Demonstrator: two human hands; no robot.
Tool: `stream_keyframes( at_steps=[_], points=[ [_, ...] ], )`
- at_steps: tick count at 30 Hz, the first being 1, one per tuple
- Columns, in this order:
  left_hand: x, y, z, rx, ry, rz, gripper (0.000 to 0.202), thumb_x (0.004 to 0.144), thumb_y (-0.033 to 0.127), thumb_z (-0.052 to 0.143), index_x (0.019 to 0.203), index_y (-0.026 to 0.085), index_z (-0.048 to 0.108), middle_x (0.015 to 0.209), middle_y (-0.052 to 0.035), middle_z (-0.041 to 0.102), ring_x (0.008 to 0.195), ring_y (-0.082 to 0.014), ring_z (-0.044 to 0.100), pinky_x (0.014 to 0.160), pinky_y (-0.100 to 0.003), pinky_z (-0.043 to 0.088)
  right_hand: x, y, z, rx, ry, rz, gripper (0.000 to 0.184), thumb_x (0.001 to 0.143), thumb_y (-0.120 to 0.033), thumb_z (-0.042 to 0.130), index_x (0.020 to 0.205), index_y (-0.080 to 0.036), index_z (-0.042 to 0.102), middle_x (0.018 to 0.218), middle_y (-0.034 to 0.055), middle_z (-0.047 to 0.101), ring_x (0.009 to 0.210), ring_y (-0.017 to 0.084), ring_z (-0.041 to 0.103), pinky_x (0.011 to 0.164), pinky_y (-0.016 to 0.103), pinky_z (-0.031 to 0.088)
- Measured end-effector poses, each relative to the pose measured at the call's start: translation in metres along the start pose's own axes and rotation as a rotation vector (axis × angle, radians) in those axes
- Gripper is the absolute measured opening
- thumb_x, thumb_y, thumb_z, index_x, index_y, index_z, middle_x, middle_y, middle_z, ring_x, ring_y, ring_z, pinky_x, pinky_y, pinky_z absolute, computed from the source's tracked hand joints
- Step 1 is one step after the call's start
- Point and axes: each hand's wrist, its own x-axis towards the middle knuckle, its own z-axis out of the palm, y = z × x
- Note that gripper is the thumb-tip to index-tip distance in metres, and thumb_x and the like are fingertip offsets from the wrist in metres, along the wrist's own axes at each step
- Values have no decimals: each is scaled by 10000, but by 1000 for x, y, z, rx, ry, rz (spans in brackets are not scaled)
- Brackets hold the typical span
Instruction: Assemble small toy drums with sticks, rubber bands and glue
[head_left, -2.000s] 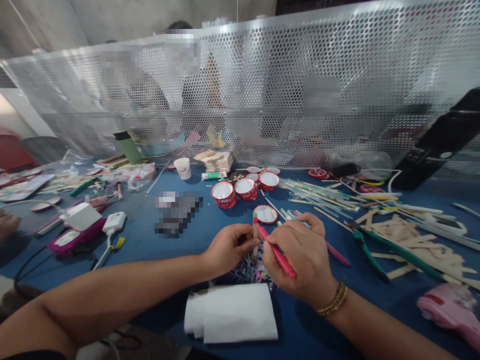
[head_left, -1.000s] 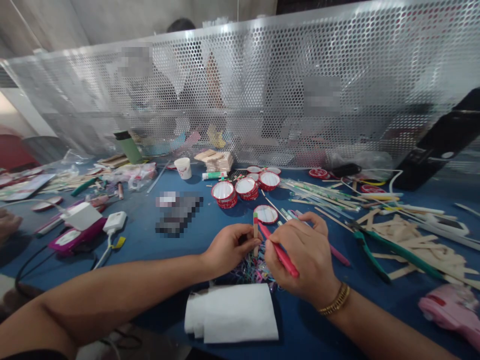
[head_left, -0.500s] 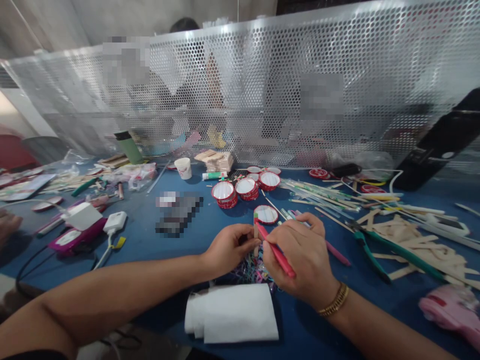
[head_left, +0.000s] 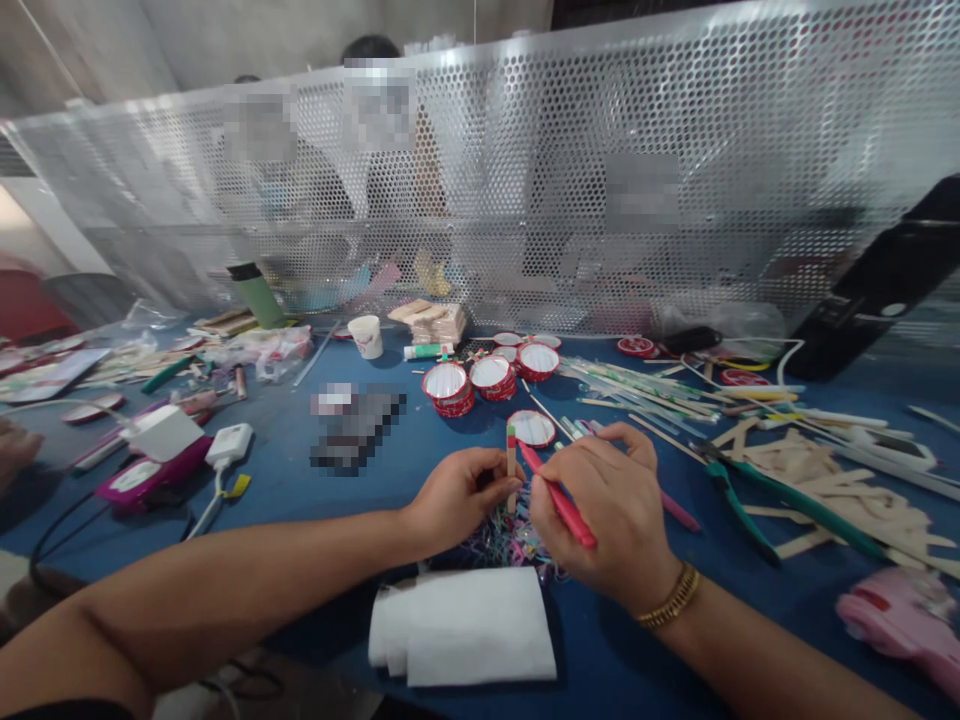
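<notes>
Between its thumb and fingers, my left hand (head_left: pixel 461 500) pinches a wooden craft stick (head_left: pixel 511 466) held upright, its top end coloured green and red. My right hand (head_left: pixel 607 505) grips a red marker (head_left: pixel 559 498), its tip just right of the stick and apart from it by a small gap. Behind the stick lies a round white disc with a red rim (head_left: pixel 534 428). Below both hands is a heap of shiny coloured shreds (head_left: pixel 517 540). A folded white cloth (head_left: pixel 465 628) lies in front, near the table edge.
Red-rimmed round pieces (head_left: pixel 448 385) stand in stacks beyond my hands. To the right are green-handled pliers (head_left: pixel 810 508), loose craft sticks (head_left: pixel 840 465) and a pink pouch (head_left: pixel 896 620). A purple power strip (head_left: pixel 142 478) sits left. A perforated metal screen (head_left: pixel 487 200) spans the back.
My right hand has drawn the marker slightly to the right, away from the stick. A red band now shows below the green tip. My left hand stays in place.
</notes>
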Motion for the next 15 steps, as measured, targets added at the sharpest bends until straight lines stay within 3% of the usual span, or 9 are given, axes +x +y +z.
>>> stream_keyframes(
  at_steps=[15],
  points=[
    [-1,0,0,15,6,5,331,893,391,585,680,167,467,631,44,387,611,-105,332,567,-233,285,1,-1,0,22,9,-10,106,836,-161,577,762,-214,524,634,-32,602,649,156,568,874,424,358]
  ],
)
